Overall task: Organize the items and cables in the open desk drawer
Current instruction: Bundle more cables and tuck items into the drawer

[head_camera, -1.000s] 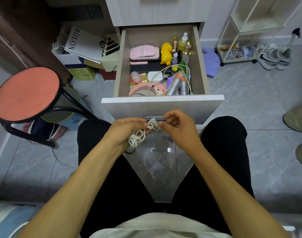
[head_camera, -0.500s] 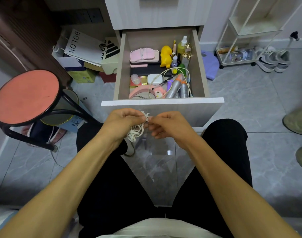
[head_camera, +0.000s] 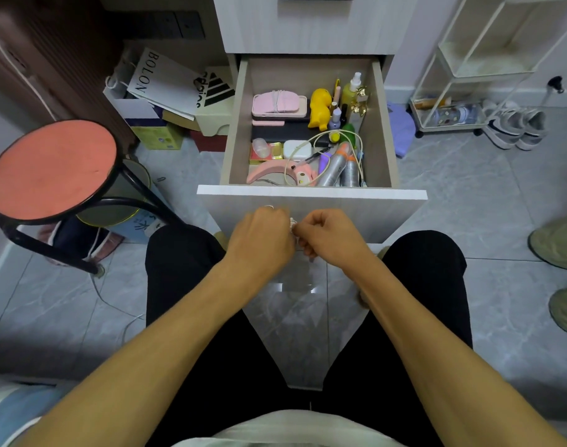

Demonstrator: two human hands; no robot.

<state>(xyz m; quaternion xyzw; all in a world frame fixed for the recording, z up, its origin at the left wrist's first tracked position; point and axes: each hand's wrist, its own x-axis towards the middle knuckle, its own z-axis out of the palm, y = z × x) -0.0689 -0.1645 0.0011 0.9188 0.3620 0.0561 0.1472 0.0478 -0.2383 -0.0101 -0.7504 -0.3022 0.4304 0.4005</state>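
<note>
Grey tile floor; both hands (head_camera: 295,235) pinch bunched white cable (head_camera: 292,223), mostly hidden, before open drawer (head_camera: 311,192).

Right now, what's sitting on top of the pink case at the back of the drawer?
A small coil of white cable lies across the pink case. The case sits on a stack, a pink item showing beneath its edge; the rest beneath is covered.

head-worn view, facing down, drawer (head_camera: 311,196) close

left hand (head_camera: 263,235) and right hand (head_camera: 332,237) pinch a white coiled cable (head_camera: 293,223) | below front of open pale wood drawer (head_camera: 311,196) | round red stool (head_camera: 51,169) at left
</note>
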